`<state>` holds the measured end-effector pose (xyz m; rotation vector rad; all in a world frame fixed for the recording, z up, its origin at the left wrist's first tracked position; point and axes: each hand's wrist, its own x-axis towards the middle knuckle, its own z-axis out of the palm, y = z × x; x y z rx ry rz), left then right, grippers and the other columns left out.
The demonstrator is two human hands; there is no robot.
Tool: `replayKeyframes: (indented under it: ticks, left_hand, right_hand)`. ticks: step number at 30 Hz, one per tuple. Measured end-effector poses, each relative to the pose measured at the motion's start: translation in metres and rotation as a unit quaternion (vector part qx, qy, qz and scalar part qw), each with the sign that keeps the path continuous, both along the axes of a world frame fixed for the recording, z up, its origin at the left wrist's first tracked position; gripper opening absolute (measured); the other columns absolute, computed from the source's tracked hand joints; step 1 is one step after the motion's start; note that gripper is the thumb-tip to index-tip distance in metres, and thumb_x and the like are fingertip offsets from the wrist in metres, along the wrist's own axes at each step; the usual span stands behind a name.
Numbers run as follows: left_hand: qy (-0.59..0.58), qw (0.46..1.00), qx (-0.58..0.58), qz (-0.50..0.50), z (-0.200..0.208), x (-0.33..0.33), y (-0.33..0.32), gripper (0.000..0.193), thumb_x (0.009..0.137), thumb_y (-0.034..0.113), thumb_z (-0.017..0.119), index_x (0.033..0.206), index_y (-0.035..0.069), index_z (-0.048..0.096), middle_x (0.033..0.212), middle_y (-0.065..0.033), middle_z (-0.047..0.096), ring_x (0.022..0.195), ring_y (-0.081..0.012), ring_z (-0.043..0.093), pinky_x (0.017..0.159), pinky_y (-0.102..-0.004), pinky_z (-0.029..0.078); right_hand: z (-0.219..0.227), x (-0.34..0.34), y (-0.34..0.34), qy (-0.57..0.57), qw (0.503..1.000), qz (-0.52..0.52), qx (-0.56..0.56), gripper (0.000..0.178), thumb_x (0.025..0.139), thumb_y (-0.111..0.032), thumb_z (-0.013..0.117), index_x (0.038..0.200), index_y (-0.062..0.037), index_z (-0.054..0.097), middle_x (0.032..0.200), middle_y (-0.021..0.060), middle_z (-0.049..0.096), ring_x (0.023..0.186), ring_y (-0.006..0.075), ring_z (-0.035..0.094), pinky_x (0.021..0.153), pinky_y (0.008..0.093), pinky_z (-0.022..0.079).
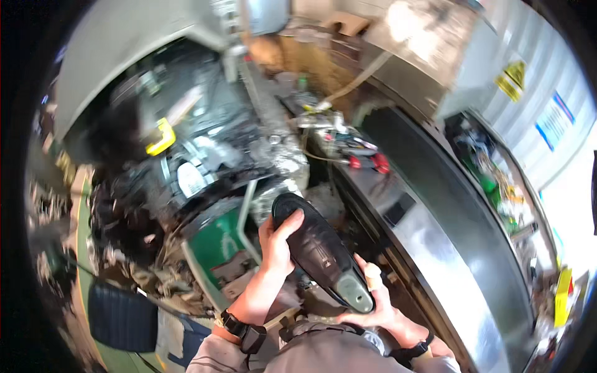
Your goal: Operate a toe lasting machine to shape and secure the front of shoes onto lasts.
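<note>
Between my two hands is a black shoe (317,248), tilted, with its toe end up and to the left. A smooth grey-green block with a small hole, which looks like a shoe last (354,291), shows at its heel end. My left hand (278,239) is closed round the toe part, the thumb lying over it. My right hand (378,301) grips the heel end from the right, with something pale wrapped round one finger.
Right of the shoe runs a shiny metal conveyor table (429,242), with red-handled tools (370,163) at its far end. To the left are a cluttered dark machine bench (211,149), a green bin (217,242) and a black chair seat (122,317). The surroundings are blurred.
</note>
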<state>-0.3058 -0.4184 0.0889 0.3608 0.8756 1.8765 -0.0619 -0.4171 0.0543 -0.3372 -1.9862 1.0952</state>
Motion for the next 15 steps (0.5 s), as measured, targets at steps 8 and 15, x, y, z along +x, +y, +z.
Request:
replayKeyframes:
  ticks: [8, 15]
  left_hand:
    - [0.111, 0.913, -0.238, -0.312, -0.098, 0.146, 0.121, 0.048, 0.098, 0.042, 0.062, 0.119, -0.001, 0.060, 0.111, -0.0130, 0.068, 0.098, -0.0224, 0.068, 0.089, -0.0362, 0.055]
    - [0.519, 0.725, -0.182, -0.415, -0.151, 0.178, 0.148, 0.052, 0.090, 0.034, 0.077, 0.126, 0.000, 0.065, 0.117, -0.0112, 0.071, 0.110, -0.0165, 0.066, 0.095, -0.0308, 0.053]
  right_hand:
    - [-0.079, 0.180, 0.056, 0.324, 0.683, -0.283, -0.591, 0.061, 0.081, -0.003, 0.077, 0.138, -0.0007, 0.055, 0.126, 0.0109, 0.065, 0.111, 0.0223, 0.064, 0.098, 0.0399, 0.053]
    - [-0.135, 0.503, 0.094, 0.297, 0.627, -0.526, -0.493, 0.039, 0.092, -0.034, 0.069, 0.117, -0.0040, 0.065, 0.104, 0.0074, 0.071, 0.081, 0.0221, 0.069, 0.068, 0.0340, 0.058]
